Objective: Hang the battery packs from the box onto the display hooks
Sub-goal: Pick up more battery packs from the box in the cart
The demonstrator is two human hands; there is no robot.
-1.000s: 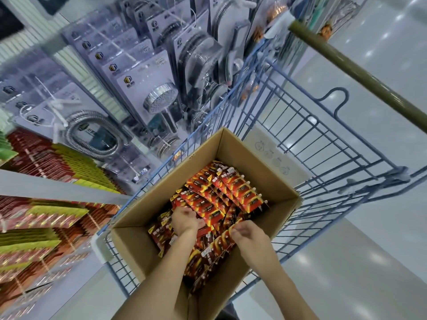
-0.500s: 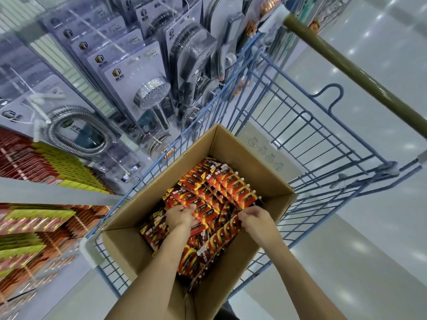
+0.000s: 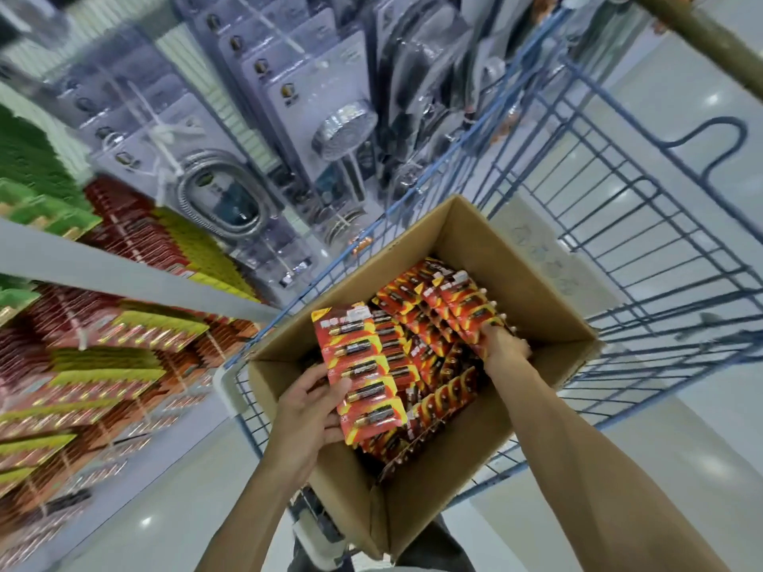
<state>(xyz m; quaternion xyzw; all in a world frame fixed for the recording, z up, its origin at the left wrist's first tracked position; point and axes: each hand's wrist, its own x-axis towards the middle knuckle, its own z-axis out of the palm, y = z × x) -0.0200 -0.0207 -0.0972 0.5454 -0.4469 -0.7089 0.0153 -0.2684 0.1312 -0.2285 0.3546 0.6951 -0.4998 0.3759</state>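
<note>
An open cardboard box (image 3: 532,278) sits in a blue wire cart and is full of red and yellow battery packs (image 3: 433,324). My left hand (image 3: 307,410) grips a stack of battery packs (image 3: 359,369) from below and holds it above the box's left side. My right hand (image 3: 501,346) reaches down into the box at its right side, fingers curled among the packs there; whether it holds one is hidden. Display hooks (image 3: 107,340) loaded with red and yellow-green packs hang at the left.
The blue wire cart (image 3: 619,225) fills the right half, its olive handle bar (image 3: 702,39) at the top right. Shower heads and hoses in clear packaging (image 3: 342,130) hang above the box. A grey shelf rail (image 3: 136,274) crosses the left. Pale floor lies below and right.
My left hand has lifted a stack of battery packs out of the box. My right hand has moved farther toward the box's right side. The view has tilted nearer to the box.
</note>
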